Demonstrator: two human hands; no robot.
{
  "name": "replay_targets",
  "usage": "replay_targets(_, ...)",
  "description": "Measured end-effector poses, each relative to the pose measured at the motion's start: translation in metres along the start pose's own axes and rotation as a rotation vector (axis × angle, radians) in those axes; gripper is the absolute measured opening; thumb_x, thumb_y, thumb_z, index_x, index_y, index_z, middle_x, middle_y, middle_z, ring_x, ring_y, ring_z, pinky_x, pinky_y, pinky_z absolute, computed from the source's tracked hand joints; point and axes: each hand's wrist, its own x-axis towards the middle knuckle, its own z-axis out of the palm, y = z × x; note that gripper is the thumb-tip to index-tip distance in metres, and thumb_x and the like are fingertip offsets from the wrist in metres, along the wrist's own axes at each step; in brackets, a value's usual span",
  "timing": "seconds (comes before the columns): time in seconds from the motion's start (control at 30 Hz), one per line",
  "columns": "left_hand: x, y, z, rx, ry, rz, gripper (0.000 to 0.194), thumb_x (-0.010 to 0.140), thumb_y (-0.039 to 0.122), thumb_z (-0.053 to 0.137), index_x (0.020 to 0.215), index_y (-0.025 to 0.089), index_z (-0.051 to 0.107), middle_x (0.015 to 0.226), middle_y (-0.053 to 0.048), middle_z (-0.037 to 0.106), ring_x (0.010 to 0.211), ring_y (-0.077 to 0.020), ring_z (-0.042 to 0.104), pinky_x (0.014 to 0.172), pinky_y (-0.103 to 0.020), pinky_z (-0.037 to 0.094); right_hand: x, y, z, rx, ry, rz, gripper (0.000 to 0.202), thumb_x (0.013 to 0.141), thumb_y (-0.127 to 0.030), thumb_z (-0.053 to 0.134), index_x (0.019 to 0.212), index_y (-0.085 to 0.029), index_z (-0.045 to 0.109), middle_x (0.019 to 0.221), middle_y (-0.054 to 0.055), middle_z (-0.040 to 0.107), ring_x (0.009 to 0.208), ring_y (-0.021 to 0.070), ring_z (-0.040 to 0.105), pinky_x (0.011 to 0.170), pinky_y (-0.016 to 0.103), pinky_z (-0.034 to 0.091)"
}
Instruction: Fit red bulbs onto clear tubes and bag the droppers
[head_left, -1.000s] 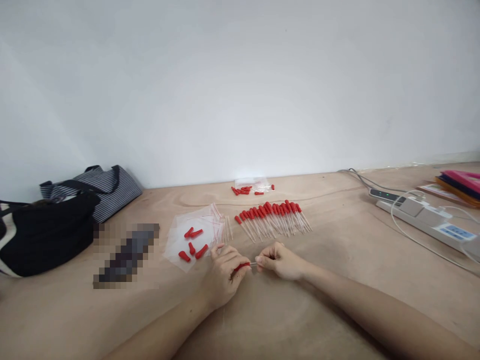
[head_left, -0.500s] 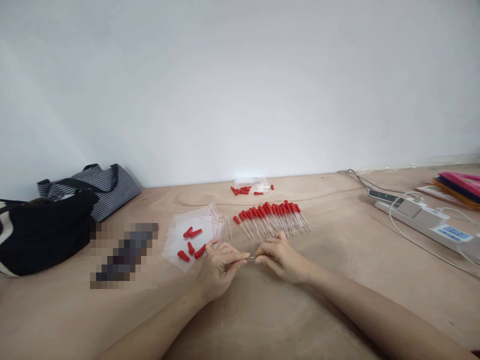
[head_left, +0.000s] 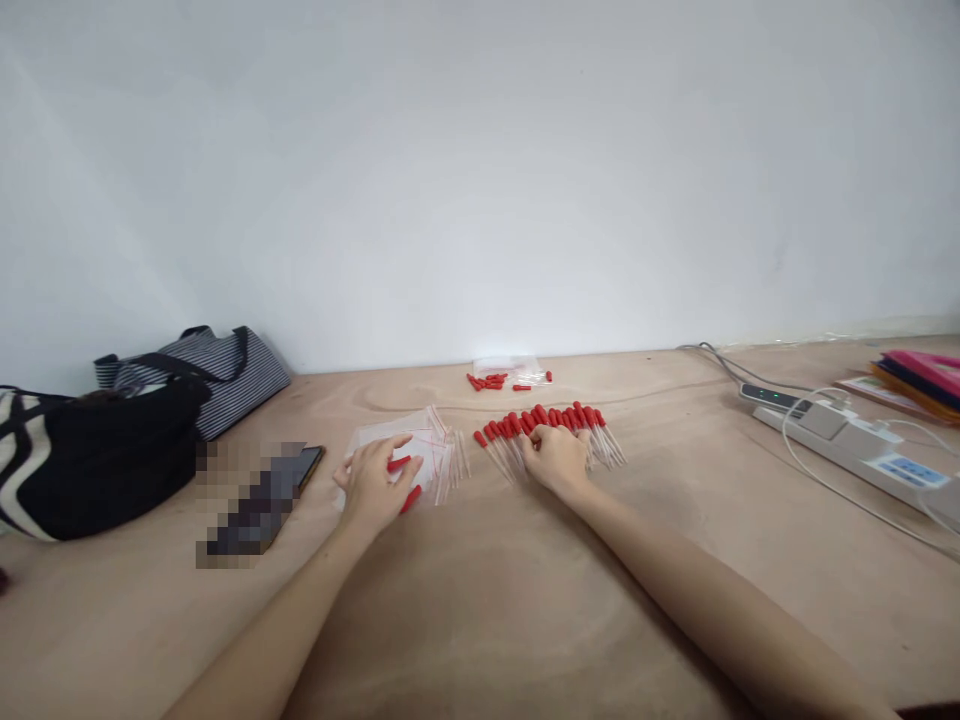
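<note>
Plain white wall [head_left: 480, 180] rises behind a wooden bench [head_left: 480, 620], which stretches out on both sides of the two hands. Under the left hand [head_left: 373, 482] lie flat clear bags [head_left: 431, 450]; its fingers are parted, thumb and forefinger standing apart with one red bulb [head_left: 400, 463] showing in the gap between them. Whether they touch it, I cannot tell. Another red bulb [head_left: 411, 498] lies just right of that thumb. Between the hands, at the bags' right edge, are several thin pale sticks [head_left: 461, 460].

Bent over the near side of a row of red-capped sticks [head_left: 589, 420] is the right hand [head_left: 555, 455], its fingers curled inward; what they grip, if anything, is hidden. The row spreads to either side of this hand, red ends pointing away from the person. Beyond both hands, near the wall, a small cluster of red bulbs [head_left: 491, 382] lies beside another clear bag [head_left: 517, 365]. Left of the left hand are a partly pixelated phone [head_left: 306, 468] and a black bag [head_left: 120, 465]; well right of the right hand, a power strip [head_left: 847, 440].
</note>
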Motion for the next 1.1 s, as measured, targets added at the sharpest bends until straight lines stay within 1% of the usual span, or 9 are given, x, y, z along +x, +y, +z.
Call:
replay_targets(0.17,0.01,-0.019,-0.005,0.112,-0.111,-0.088,0.02,0.076,0.034,0.051,0.088,0.024,0.064,0.099,-0.005,0.063,0.097,-0.0268,0.052,0.084,-0.043,0.029,0.011,-0.008,0.017,-0.104,-0.019,0.031,0.024,0.078,-0.029,0.044,0.077,-0.018,0.065,0.07,0.007,0.065,0.075,0.0192,0.055,0.074,0.034,0.02)
replay_targets(0.3,0.011,-0.015,-0.01,0.118,-0.221,-0.031,0.017,0.075,0.034,0.052,0.076,0.024,0.066,0.093,-0.003,0.064,0.094,-0.0248,0.053,0.083,-0.041,0.03,0.011,-0.008,0.018,-0.125,0.02,-0.007,0.024,0.079,-0.031,0.043,0.079,-0.018,0.063,0.074,0.008,0.065,0.079,0.0203,0.053,0.073,0.035,0.019)
replay_targets(0.4,0.006,-0.008,-0.013,0.14,-0.238,0.03,0.015,0.072,0.033,0.055,0.068,0.024,0.066,0.089,-0.003,0.064,0.091,-0.0243,0.053,0.083,-0.043,0.029,0.007,-0.015,0.015,-0.099,0.042,-0.087,0.023,0.08,-0.033,0.043,0.078,-0.018,0.061,0.079,0.007,0.065,0.082,0.0199,0.052,0.074,0.035,0.019)
replay_targets(0.5,0.001,-0.005,-0.016,0.156,-0.25,0.076,0.016,0.068,0.038,0.058,0.064,0.024,0.066,0.087,-0.005,0.063,0.091,-0.0268,0.053,0.081,-0.046,0.03,0.001,-0.031,0.014,-0.072,-0.04,-0.201,0.024,0.079,-0.034,0.044,0.074,-0.019,0.061,0.083,0.006,0.065,0.085,0.0199,0.051,0.074,0.035,0.019)
replay_targets(0.57,-0.001,-0.006,-0.017,0.164,-0.27,0.1,0.019,0.064,0.042,0.061,0.065,0.025,0.066,0.086,-0.006,0.063,0.092,-0.0294,0.052,0.079,-0.047,0.031,-0.002,-0.045,0.016,-0.068,-0.102,-0.219,0.023,0.078,-0.034,0.045,0.076,-0.019,0.062,0.085,0.007,0.065,0.086,0.0209,0.051,0.073,0.036,0.021)
replay_targets(0.63,-0.003,-0.006,-0.017,0.184,-0.288,0.107,0.019,0.062,0.043,0.063,0.064,0.024,0.066,0.084,-0.007,0.063,0.092,-0.0315,0.052,0.077,-0.048,0.032,-0.002,-0.058,0.02,-0.085,-0.148,-0.176,0.024,0.077,-0.033,0.045,0.081,-0.017,0.062,0.084,0.01,0.065,0.087,0.0224,0.052,0.074,0.036,0.022)
replay_targets(0.8,-0.005,-0.005,-0.013,0.217,-0.302,0.122,0.018,0.068,0.036,0.058,0.058,0.024,0.066,0.081,-0.008,0.063,0.088,-0.0312,0.053,0.075,-0.048,0.032,0.008,-0.082,0.033,-0.157,-0.278,-0.058,0.027,0.077,-0.028,0.043,0.086,-0.013,0.064,0.089,0.015,0.064,0.09,0.0246,0.053,0.078,0.039,0.022)
replay_targets(0.97,-0.01,0.0,-0.01,0.251,-0.327,0.143,0.017,0.072,0.03,0.055,0.062,0.022,0.065,0.087,-0.008,0.062,0.091,-0.0296,0.051,0.075,-0.046,0.032,0.016,-0.092,0.04,-0.186,-0.322,-0.053,0.028,0.078,-0.026,0.043,0.089,-0.014,0.065,0.09,0.018,0.064,0.092,0.0278,0.054,0.08,0.043,0.021)
replay_targets(1.1,-0.013,0.005,-0.011,0.279,-0.332,0.165,0.012,0.072,0.027,0.057,0.066,0.02,0.064,0.092,-0.01,0.062,0.097,-0.0301,0.049,0.076,-0.044,0.031,0.015,-0.097,0.037,-0.192,-0.323,-0.073,0.03,0.081,-0.026,0.04,0.088,-0.014,0.067,0.087,0.019,0.064,0.091,0.0281,0.054,0.079,0.044,0.021)
